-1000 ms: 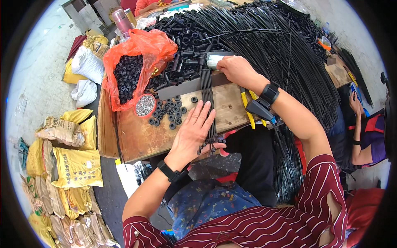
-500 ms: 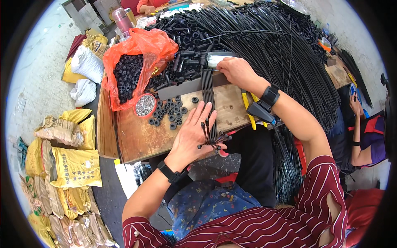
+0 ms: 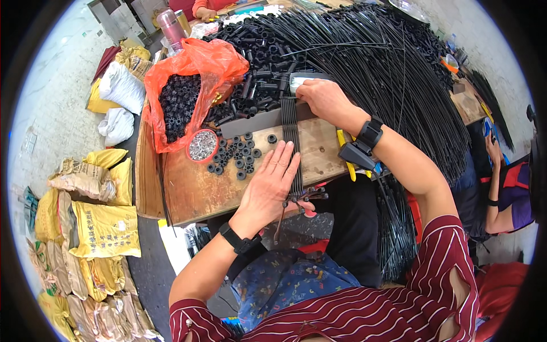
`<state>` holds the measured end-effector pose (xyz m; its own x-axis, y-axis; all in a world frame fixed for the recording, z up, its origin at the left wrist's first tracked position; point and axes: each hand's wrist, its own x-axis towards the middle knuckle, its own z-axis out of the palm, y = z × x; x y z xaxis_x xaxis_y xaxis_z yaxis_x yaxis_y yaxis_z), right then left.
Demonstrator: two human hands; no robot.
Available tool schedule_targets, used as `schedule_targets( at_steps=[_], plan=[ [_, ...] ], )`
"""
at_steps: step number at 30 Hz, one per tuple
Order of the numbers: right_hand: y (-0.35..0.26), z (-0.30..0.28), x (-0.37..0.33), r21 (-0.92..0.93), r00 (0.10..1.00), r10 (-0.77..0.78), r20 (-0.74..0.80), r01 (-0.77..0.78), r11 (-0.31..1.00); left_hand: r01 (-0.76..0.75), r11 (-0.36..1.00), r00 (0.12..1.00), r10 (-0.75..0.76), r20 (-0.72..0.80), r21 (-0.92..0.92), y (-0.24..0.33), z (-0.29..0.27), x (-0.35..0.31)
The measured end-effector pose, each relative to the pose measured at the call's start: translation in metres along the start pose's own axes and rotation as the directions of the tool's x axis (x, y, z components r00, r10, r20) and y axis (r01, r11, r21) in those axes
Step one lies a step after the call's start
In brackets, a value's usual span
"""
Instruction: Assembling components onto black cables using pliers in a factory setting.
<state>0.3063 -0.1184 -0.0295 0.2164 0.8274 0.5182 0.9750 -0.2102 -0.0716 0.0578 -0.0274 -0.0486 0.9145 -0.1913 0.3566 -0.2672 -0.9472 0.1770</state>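
A row of thin black rods (image 3: 290,122) lies side by side across the wooden table (image 3: 194,191), their knobbed near ends (image 3: 307,195) fanned out at the front edge. My left hand (image 3: 268,185) rests along the left side of this row with its fingers stretched flat, the thumb side by the knobbed ends. At the far ends of the rods, my right hand (image 3: 326,98) has its fingers bent and drawn together beside a small white tray (image 3: 299,81); what the fingertips hold is hidden. A grey metal strip (image 3: 253,125) runs beneath the rods.
Left of the rods are loose black rings (image 3: 241,175), a red-rimmed tub of small metal pieces (image 3: 202,145) and an orange bag (image 3: 225,57) of black parts. A heap of long black rods (image 3: 393,85) covers the far right. Yellow-handled pliers (image 3: 346,154) lie under my right wrist.
The knobbed near ends stood up over my left hand and now lie lower, one dangling below the table edge. My right hand stays by the tray.
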Motion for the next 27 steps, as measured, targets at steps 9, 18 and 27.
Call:
schedule_targets(
  at_steps=[9,18,27],
  plan=[
    [-0.004,0.003,0.001,0.080,1.000,0.018,0.006,-0.018,0.997,-0.003,1.000,1.000,0.003,-0.023,-0.017,0.000,-0.001,0.000],
    [-0.008,0.003,0.003,0.057,1.000,-0.005,-0.029,0.007,0.998,-0.009,0.998,0.999,0.007,-0.032,-0.059,-0.002,0.002,-0.002],
    [-0.013,-0.006,0.002,-0.073,0.995,0.082,0.060,-0.077,0.994,-0.016,0.998,1.000,0.016,-0.009,-0.061,-0.004,0.002,-0.002]
  ],
)
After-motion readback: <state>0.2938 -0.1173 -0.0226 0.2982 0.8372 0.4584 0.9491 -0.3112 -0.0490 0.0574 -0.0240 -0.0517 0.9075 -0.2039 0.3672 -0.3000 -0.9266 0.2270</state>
